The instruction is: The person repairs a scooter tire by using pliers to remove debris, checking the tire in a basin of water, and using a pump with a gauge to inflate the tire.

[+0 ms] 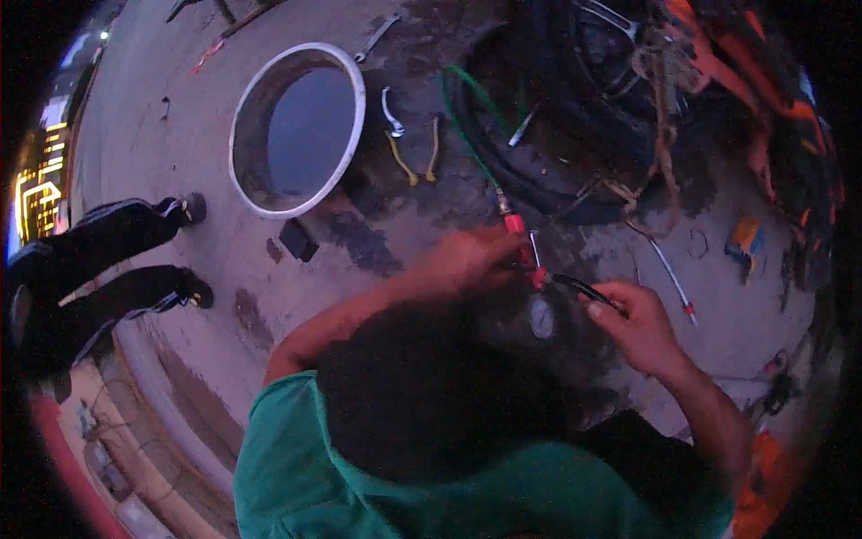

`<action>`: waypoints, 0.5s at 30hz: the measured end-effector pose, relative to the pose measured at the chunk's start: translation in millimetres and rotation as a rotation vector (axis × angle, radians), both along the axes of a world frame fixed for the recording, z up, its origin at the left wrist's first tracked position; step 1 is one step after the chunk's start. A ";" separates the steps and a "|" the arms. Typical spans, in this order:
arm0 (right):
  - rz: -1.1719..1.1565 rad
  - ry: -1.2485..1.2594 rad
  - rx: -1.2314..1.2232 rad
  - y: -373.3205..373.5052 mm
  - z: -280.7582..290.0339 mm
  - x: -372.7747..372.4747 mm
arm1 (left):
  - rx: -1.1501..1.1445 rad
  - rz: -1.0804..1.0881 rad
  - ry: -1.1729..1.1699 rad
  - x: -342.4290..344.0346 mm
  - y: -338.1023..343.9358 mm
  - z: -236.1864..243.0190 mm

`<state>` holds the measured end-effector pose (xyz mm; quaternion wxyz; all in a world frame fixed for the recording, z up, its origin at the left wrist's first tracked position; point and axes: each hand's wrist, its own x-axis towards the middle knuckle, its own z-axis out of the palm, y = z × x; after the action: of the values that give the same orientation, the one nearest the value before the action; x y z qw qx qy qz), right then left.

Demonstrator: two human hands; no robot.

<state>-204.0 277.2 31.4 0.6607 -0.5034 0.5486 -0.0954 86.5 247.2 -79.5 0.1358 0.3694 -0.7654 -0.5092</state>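
Observation:
My left hand (480, 258) is closed around a red tyre inflator (514, 226), in the middle of the view. Out of the inflator's far end runs a green air hose (458, 121); a thin metal lever (536, 247) sticks up along its side. A round pressure gauge (541, 319) hangs at the near end. From there a short black hose (579, 287) leads right to my right hand (633, 323), which pinches it between thumb and fingers. The hose's tip is hidden in that hand. A large dark shape covers the lower middle.
A white-rimmed basin of water (359, 103) stands far left of my hands. Beside it lie a wrench (379, 38), a curved metal tool (391, 115) and yellow-handled pliers (415, 178). A tyre (539, 184) lies ahead, a rod (672, 278) right. Someone in dark trousers (117, 242) is at left.

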 end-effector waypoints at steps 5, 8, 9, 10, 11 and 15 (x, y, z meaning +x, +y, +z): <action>-0.055 -0.015 0.078 -9.5 6.0 26.4 | 0.313 0.248 0.269 9.5 19.6 -20.0; -0.167 -0.047 0.094 -35.4 6.7 53.3 | 0.362 0.485 0.318 14.1 16.1 -22.2; -0.176 -0.019 0.097 -48.5 2.9 64.5 | 0.596 0.578 0.392 25.7 14.4 -23.8; -0.186 0.009 0.098 -59.2 0.0 75.8 | 0.831 0.666 0.465 35.8 12.8 -26.3; -0.175 0.008 0.093 -68.4 -2.2 91.3 | 0.890 0.699 0.677 45.4 10.0 -31.9; -0.244 -0.169 -0.021 -94.6 -24.8 132.6 | 0.824 0.794 0.758 38.8 -32.7 -16.3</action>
<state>-71.3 182.6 6.6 0.6828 -0.4301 0.5470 -0.2227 125.2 214.5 -95.8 0.4189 0.4399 -0.2156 -0.7646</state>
